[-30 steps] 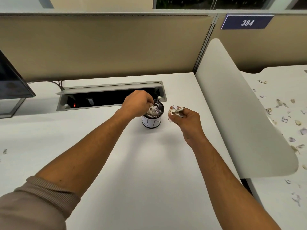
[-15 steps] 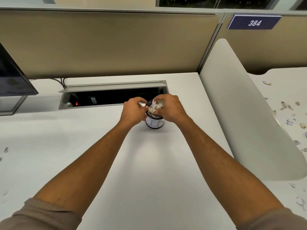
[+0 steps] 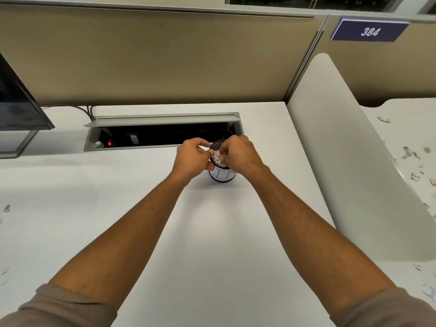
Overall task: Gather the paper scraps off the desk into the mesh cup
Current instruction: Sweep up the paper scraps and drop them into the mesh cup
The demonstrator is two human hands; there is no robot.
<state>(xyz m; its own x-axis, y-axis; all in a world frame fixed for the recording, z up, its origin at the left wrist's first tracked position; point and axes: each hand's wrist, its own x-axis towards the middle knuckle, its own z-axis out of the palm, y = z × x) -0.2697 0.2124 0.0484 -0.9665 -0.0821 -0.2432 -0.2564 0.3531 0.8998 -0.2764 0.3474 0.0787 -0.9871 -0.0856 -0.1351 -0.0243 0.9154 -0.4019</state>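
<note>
A second ago your right hand was holding its wad of paper scraps just right of the mesh cup; now it had come over the cup's mouth, fingers curled down and pinching the wad into the opening. Your left hand had shifted from reaching inside to gripping the cup's left rim, steadying it. That load looked nearly delivered, but more scraps lay far right of the cup, beyond the divider.
</note>
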